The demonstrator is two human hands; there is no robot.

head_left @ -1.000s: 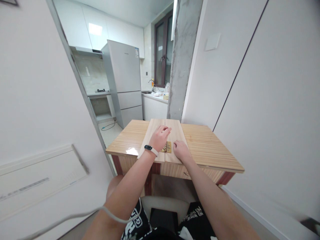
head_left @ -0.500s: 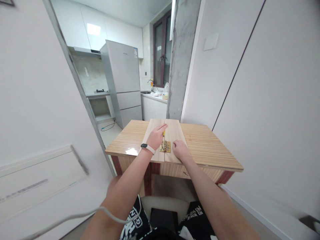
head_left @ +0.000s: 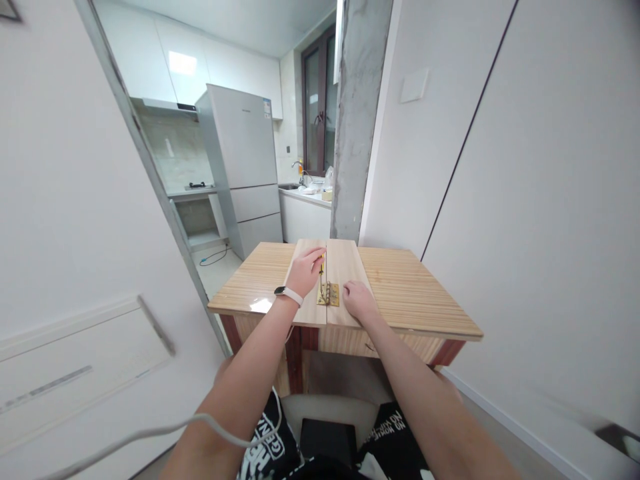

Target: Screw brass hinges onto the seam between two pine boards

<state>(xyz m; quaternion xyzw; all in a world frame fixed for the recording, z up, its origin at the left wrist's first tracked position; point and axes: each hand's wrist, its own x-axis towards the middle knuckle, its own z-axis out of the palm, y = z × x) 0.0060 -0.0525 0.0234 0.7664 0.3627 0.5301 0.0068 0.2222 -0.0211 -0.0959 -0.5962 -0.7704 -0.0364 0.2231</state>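
Two pale wooden boards (head_left: 345, 263) lie side by side on a small striped wooden table (head_left: 415, 293). A brass hinge (head_left: 329, 294) sits across their seam near the front edge. My left hand (head_left: 305, 270), with a white band on the wrist, is closed around a thin yellow-handled tool (head_left: 323, 267) that points down at the hinge. My right hand (head_left: 357, 299) rests on the right board just beside the hinge, its fingers curled.
A grey concrete pillar (head_left: 357, 120) rises right behind the table. White walls stand close on the left and right. Beyond the doorway are a fridge (head_left: 245, 167) and a kitchen counter (head_left: 305, 200). A white cable (head_left: 150, 433) runs over my left arm.
My left hand drew back to the left off the hinge and now grips the yellow-handled tool over it. My right hand stayed put beside the hinge.
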